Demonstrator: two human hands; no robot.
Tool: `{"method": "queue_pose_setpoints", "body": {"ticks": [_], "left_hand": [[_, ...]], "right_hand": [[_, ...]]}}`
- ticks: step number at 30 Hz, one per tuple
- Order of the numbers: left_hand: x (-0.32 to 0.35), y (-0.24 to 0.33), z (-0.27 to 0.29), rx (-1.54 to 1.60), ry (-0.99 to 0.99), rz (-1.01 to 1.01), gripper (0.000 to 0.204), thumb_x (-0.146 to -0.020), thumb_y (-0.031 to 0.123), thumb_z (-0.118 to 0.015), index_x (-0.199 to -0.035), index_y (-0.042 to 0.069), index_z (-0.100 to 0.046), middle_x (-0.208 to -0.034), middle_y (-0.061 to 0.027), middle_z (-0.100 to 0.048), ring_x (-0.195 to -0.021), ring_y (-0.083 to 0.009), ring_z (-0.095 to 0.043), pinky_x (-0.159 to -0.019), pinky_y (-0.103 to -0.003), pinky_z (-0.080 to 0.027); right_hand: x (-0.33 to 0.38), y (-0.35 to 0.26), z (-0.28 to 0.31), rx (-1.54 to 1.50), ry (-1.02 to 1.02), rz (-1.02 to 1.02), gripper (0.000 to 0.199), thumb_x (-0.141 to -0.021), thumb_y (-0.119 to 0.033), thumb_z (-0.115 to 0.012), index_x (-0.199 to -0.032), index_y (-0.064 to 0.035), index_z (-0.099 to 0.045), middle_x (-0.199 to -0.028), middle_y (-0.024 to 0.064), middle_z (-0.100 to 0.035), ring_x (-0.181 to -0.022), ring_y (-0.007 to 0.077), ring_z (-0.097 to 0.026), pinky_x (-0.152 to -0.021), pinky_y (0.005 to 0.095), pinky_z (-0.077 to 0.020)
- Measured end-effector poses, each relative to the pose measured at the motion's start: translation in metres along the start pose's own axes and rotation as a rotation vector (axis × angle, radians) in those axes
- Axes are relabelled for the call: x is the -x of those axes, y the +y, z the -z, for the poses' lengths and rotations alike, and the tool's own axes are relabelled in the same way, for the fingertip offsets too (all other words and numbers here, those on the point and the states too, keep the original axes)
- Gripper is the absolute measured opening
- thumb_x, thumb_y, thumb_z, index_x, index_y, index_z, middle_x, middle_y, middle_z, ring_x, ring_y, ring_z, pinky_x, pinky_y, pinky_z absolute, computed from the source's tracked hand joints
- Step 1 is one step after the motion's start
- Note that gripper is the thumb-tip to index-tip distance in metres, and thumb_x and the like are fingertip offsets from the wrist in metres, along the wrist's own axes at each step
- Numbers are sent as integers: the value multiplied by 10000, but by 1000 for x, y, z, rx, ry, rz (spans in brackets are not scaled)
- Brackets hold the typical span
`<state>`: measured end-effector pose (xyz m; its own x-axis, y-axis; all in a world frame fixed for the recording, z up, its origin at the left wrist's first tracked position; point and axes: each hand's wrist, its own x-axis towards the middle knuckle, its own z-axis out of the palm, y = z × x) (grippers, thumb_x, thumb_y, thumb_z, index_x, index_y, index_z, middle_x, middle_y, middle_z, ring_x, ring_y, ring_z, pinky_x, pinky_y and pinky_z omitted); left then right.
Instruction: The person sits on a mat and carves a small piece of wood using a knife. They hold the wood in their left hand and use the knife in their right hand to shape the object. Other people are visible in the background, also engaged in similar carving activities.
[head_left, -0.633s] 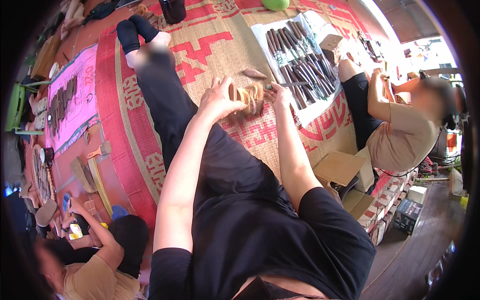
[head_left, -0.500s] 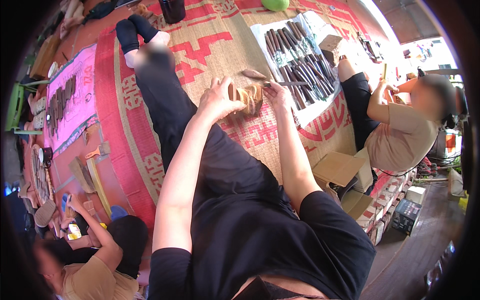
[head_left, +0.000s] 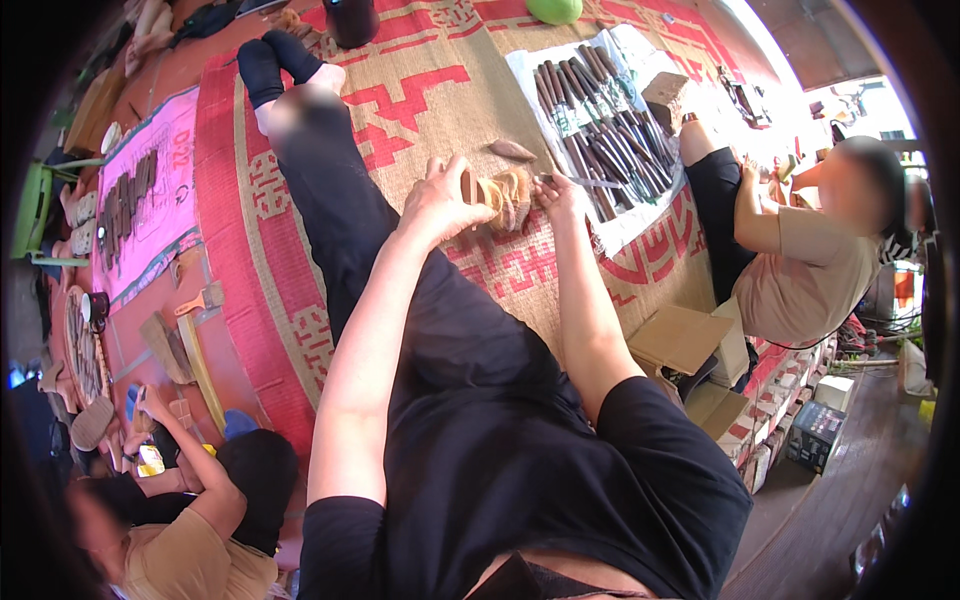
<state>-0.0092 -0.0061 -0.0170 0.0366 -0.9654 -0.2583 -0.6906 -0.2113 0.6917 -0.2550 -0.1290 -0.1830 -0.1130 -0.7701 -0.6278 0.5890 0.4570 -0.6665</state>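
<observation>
My left hand (head_left: 445,205) is closed around a carved block of yellow-brown wood (head_left: 508,198), with the carved side turned toward my right hand. Close by, my right hand (head_left: 562,197) pinches a thin bladed carving tool (head_left: 602,184). Its flat, pale length sticks out to the right, over the edge of a white cloth. The end by my fingers is mostly hidden, and I cannot tell whether it touches the wood. Just beyond both hands, a brown spindle-shaped piece of wood (head_left: 512,150) lies on the woven mat (head_left: 430,130).
Many dark-handled carving tools (head_left: 625,150) lie in rows on the white cloth (head_left: 635,220). A co-worker (head_left: 800,260) sits at the right, another (head_left: 200,520) at the lower left. An open cardboard box (head_left: 680,340) stands by my right elbow. A pink cloth (head_left: 170,230) holds more tools.
The carved wood has turned slightly in my left hand. The tool in my right hand has dipped and now shows a paler face. The right co-worker's hands have lowered.
</observation>
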Motion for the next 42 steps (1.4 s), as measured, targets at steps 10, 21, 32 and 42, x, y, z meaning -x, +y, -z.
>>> {"method": "queue_pose_setpoints", "body": {"ticks": [10,21,32,42], "left_hand": [[2,0,4,-4,26,65,821,-603,410,-771,-1277,88,-432,-1199,-208,-478,-1093,-377,-578,-923,-439,-477],[3,-1,2,-25,48,75,778,-647,460,-774,-1263,115,-446,-1205,-196,-484,-1091,-368,-576,-915,-438,-475],[-1,-2,2,-41,48,80,803,-644,467,-769,-1276,98,-438,-1207,-207,-483,-1096,-369,-574,-922,-436,-475],[-1,-3,4,-8,24,89,807,-608,418,-771,-1271,100,-441,-1199,-211,-483,-1092,-386,-576,-925,-443,-477]], "right_hand": [[75,16,-30,305,-202,371,122,-800,-71,-722,-883,-21,-647,-853,79,-685,-719,157,-651,-684,291,-532],[63,12,-26,112,-111,264,170,-814,-78,-704,-931,-13,-599,-801,101,-676,-683,201,-685,-607,305,-580],[56,13,-37,203,-140,328,190,-817,-66,-703,-940,-14,-568,-806,105,-653,-670,207,-670,-556,281,-540],[62,16,-36,364,-214,352,192,-801,-138,-744,-908,-59,-605,-781,57,-663,-651,144,-644,-602,250,-528]]}}
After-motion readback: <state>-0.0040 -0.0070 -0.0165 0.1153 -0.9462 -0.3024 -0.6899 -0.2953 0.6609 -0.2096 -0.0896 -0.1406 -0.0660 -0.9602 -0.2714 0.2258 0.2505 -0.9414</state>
